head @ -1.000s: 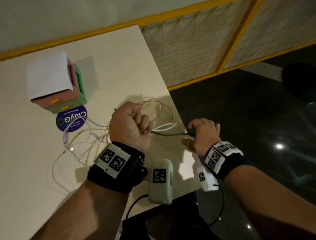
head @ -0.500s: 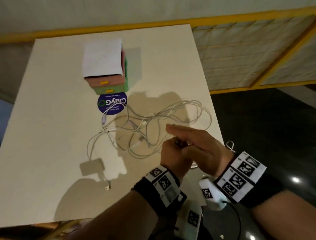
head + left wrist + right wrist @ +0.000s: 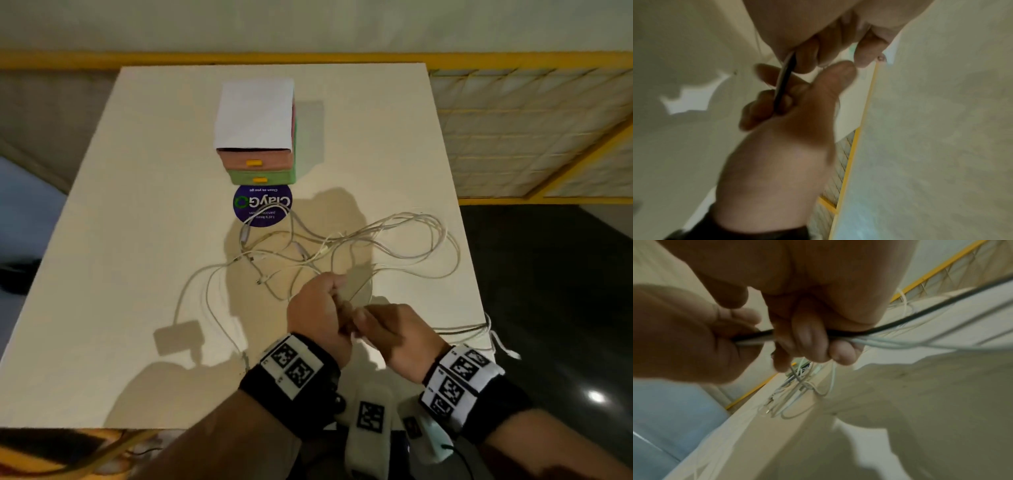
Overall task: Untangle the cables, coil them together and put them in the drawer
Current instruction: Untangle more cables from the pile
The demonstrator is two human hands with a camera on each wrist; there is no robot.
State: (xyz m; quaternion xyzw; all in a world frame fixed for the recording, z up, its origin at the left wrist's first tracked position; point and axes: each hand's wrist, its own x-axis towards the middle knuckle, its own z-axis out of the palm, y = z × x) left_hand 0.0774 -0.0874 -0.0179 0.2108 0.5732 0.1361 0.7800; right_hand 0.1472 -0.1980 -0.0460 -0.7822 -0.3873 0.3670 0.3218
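A tangle of white cables [image 3: 346, 246] lies spread over the white table [image 3: 137, 274], and one loop reaches the right edge. My two hands meet just above the near middle of the table. My left hand [image 3: 325, 301] is curled round a bunch of strands. My right hand [image 3: 373, 325] pinches the same bunch right beside it. In the right wrist view a black cable [image 3: 920, 318] and white cables [image 3: 920, 344] pass through my right hand's fingers [image 3: 809, 340] into my left hand [image 3: 684, 337]. The small drawer box [image 3: 257, 137] stands at the back, with its pink and green drawers closed.
A purple round sticker [image 3: 262, 205] lies in front of the drawer box. A white adapter block [image 3: 178, 337] rests at the near left on one cable. Cable ends [image 3: 493, 339] hang over the table's right edge. A yellow-framed mesh screen [image 3: 531, 137] stands to the right.
A second ago my hands were apart with a cable stretched between them. They have come together, and my right hand, flat half a second ago, now pinches the bunch.
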